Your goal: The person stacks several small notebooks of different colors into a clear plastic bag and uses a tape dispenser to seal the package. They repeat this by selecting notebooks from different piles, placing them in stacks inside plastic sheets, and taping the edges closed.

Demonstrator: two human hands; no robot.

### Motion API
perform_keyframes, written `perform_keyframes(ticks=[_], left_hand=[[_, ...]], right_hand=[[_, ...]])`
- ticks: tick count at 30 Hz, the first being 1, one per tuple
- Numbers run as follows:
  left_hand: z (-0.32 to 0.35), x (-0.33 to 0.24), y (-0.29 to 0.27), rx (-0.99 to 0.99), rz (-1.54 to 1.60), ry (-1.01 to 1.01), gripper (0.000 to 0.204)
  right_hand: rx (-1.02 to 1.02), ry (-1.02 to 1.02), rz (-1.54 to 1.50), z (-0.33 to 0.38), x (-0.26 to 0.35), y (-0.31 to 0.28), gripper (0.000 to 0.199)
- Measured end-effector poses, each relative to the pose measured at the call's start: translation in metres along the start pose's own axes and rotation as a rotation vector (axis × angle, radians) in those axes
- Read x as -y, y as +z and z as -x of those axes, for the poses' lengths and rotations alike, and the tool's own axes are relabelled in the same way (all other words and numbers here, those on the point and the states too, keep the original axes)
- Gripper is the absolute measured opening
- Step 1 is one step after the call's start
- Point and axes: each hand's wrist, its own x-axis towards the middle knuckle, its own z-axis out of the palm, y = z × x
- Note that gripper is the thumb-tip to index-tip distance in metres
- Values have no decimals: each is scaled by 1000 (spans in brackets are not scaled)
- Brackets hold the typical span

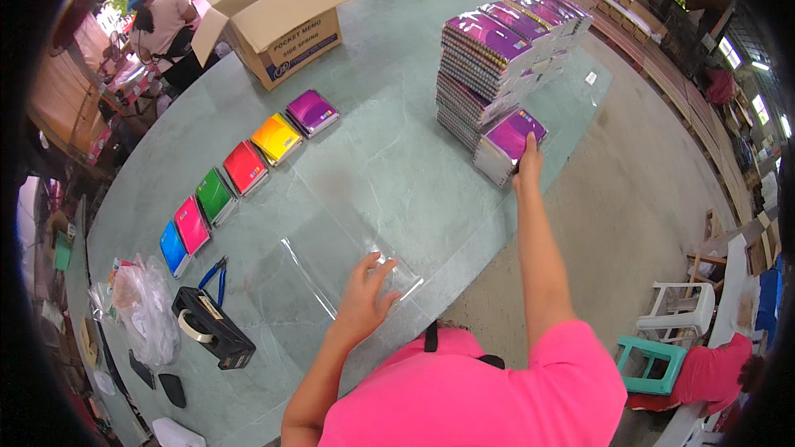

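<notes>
My right hand (528, 164) grips the near edge of a short stack of purple spiral notebooks (507, 136), thumb on the top cover. This stack stands against a tall block of purple spiral notebooks (480, 54) at the table's right side. My left hand (363, 298) is over the near end of a clear plastic bag (319, 269) lying flat on the table. Its thumb and fingers are apart, the fingertips at the bag's shiny edge. Whether they touch the plastic is hard to make out.
Small blue, pink, green, red, yellow (276, 137) and purple notebook piles form a diagonal row on the greenish table (389, 165). An open carton (286, 33) stands behind. Blue-handled pliers (214, 280), a black box-like tool (214, 329) and a crumpled plastic bag (147, 306) lie left.
</notes>
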Motion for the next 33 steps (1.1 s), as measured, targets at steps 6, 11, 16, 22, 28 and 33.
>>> perform_keyframes(ticks=[6, 11, 16, 22, 28, 33], left_hand=[[27, 36, -9, 121, -137, 40, 53], [18, 88, -130, 106, -557, -104, 51], [53, 229, -296, -532, -549, -542, 29], [106, 368, -363, -608, -657, -1016, 51], [116, 381, -369, -694, -164, -1298, 69], [106, 362, -372, -792, -55, -1232, 52]], right_hand=[[293, -27, 288, -26, 5, -19, 50], [-278, -1205, 1035, -18, 58, -31, 72], [53, -1070, 973, 49, 86, 33, 41], [189, -1008, 914, 78, 74, 65, 32], [352, -1071, 934, 140, 67, 124, 25], [508, -967, 889, 178, 23, 162, 24]])
